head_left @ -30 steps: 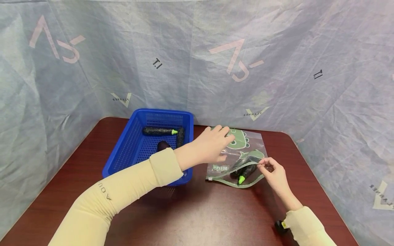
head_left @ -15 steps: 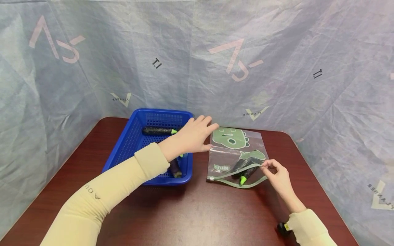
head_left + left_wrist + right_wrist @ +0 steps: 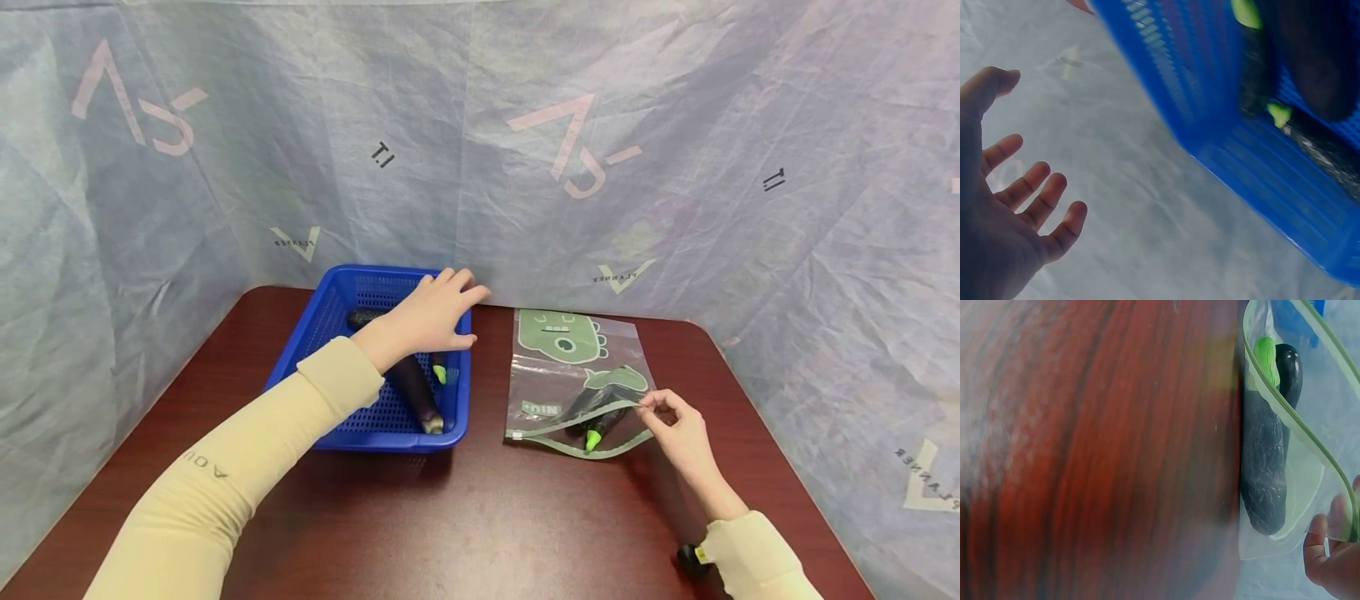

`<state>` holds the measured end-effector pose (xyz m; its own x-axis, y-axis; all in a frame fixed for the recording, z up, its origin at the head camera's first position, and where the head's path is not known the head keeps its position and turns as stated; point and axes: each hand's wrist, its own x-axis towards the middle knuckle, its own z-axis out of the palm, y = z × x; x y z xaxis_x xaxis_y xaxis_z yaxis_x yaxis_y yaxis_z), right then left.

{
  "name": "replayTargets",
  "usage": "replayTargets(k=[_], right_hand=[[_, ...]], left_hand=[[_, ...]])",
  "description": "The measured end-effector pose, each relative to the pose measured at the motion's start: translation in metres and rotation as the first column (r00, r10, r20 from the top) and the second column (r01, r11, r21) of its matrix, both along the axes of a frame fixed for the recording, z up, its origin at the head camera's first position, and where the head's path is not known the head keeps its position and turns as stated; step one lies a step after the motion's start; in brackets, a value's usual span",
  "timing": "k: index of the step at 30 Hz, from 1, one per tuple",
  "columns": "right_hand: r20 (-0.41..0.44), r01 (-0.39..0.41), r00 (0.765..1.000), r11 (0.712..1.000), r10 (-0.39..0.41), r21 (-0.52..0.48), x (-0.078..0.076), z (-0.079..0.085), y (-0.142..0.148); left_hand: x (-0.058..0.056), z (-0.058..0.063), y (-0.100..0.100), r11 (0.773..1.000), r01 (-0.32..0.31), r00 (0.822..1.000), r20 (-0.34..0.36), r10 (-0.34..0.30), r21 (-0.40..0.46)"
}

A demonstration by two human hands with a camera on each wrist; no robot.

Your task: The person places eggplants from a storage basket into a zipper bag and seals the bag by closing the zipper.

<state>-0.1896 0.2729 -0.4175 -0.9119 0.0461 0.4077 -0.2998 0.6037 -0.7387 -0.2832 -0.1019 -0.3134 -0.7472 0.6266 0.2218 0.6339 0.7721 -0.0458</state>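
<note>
My left hand [image 3: 420, 321] hovers over the blue basket [image 3: 360, 442], fingers spread and holding nothing; in the left wrist view the hand [image 3: 1019, 212] is beside the basket's rim. Inside the basket lie a long purple eggplant [image 3: 415, 387] with a pale stem end and two black, green-tipped eggplants, one [image 3: 365, 317] partly covered by the hand. My right hand [image 3: 678, 433] pinches the mouth edge of a clear zip bag [image 3: 534, 387] with green print. Through the film, a green-stemmed eggplant [image 3: 1264, 456] shows, with a second dark one [image 3: 1289, 369] behind it.
Basket and bag stand side by side on a dark red wooden table [image 3: 510, 517]. A printed grey cloth [image 3: 420, 192] hangs right behind the table and along both sides. A small black object [image 3: 692, 560] is at the right sleeve's cuff.
My left hand has moved left from above the bag to above the basket, uncovering the bag's print. The right hand keeps its pinch on the bag's edge, shifting slightly right.
</note>
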Motion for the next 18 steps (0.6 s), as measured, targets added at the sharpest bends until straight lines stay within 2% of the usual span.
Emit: replayTargets(k=[10, 18], right_hand=[[0.000, 0.012, 1.000, 1.000, -0.012, -0.025, -0.001, -0.001, 0.001], [-0.002, 0.013, 1.000, 1.000, -0.013, -0.025, -0.002, -0.002, 0.002]], left_hand=[[-0.019, -0.008, -0.030, 0.997, -0.077, 0.994, 0.073, 0.076, -0.001], [-0.034, -0.024, -0.053, 0.988, -0.154, 0.980, 0.129, 0.150, 0.021]])
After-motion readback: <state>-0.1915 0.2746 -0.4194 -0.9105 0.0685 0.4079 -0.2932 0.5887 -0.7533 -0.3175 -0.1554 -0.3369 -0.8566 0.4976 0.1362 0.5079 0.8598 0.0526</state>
